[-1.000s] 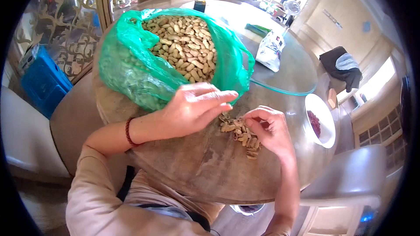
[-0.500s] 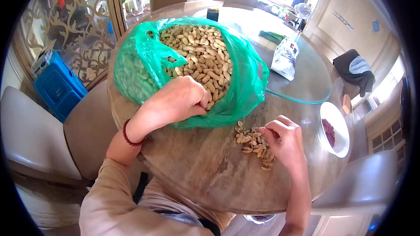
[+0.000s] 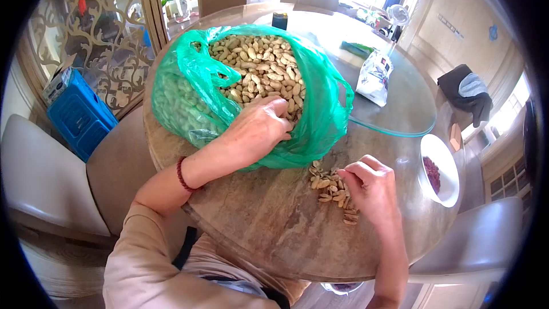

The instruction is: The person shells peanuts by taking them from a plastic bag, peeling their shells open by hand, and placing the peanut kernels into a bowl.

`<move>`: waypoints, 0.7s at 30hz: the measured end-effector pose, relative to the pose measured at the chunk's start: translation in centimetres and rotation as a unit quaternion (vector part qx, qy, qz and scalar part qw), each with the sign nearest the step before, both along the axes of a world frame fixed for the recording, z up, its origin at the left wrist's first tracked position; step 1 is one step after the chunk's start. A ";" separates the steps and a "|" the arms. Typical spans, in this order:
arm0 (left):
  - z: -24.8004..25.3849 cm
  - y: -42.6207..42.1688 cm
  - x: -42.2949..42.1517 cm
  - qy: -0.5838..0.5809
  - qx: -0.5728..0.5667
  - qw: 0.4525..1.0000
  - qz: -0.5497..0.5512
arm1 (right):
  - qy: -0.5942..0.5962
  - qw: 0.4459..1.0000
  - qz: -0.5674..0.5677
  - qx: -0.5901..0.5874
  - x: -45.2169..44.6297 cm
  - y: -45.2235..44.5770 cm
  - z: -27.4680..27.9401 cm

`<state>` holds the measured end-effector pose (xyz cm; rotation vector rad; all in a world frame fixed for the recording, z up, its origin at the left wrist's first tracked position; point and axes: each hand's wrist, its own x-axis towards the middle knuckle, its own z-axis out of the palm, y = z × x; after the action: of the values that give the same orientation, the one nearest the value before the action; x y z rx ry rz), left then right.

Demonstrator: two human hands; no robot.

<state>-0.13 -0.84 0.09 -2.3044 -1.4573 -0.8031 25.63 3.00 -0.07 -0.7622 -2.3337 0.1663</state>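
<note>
Peanuts (image 3: 260, 66), knobbly and oblong, fill a thin, crinkled plastic bag (image 3: 323, 109).

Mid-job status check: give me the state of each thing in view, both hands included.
Green bag: open at the top, upright on the table
Peanuts: in their shells, loose in the bag
Left hand: curled, at the peanuts; grip hidden
Right hand: thumb and fingers pinched, beside the shells; any held thing unclear
Shells: loose pile
White bowl: uncovered, partly filled
White packet: lying down
</note>
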 end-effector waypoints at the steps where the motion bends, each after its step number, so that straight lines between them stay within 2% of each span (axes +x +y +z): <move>1: 0.1 -0.2 0.1 0.001 -0.021 1.000 0.006 | 0.000 1.000 0.005 0.003 0.0 0.0 0.0; 5: 1.2 -0.7 0.2 -0.069 0.054 0.995 -0.051 | 0.026 0.999 0.023 0.011 -0.1 0.1 -0.4; 6: 1.3 -1.1 0.6 -0.245 -0.009 0.963 -0.114 | 0.029 0.999 0.021 0.014 -0.2 -0.2 -0.2; 7: 1.3 -1.6 1.0 -0.411 -0.075 0.892 -0.174 | 0.054 0.998 0.028 -0.025 -0.3 -0.6 0.2; 8: 1.5 -2.0 1.5 -0.409 -0.075 0.892 -0.178 | 0.078 0.994 0.034 -0.065 -0.5 -0.9 0.3; 10: 1.3 -2.9 2.9 -0.571 -0.218 0.754 -0.242 | 0.111 0.988 0.055 -0.092 -0.9 -1.7 0.4; 11: 0.8 -3.0 3.4 -0.600 -0.240 0.720 -0.252 | 0.145 0.979 0.080 -0.118 -1.2 -2.0 0.4; 12: 0.5 -3.0 3.8 -0.601 -0.242 0.717 -0.256 | 0.143 0.980 0.075 -0.118 -1.4 -2.4 0.4; 14: 0.1 -3.0 4.4 -0.619 -0.301 0.678 -0.259 | 0.186 0.965 0.108 -0.148 -1.6 -3.2 0.5; 20: -0.3 -3.0 4.9 -0.596 -0.317 0.694 -0.251 | 0.164 0.972 0.111 -0.125 -1.4 -3.0 -0.5; 21: -0.2 -3.0 5.0 -0.597 -0.318 0.694 -0.245 | 0.203 0.953 0.107 -0.199 -1.4 -3.2 -0.3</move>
<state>4.83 -3.82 -0.15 -2.7939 -1.6592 -2.7270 24.18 -0.21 -0.33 -0.5870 -1.9989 0.8303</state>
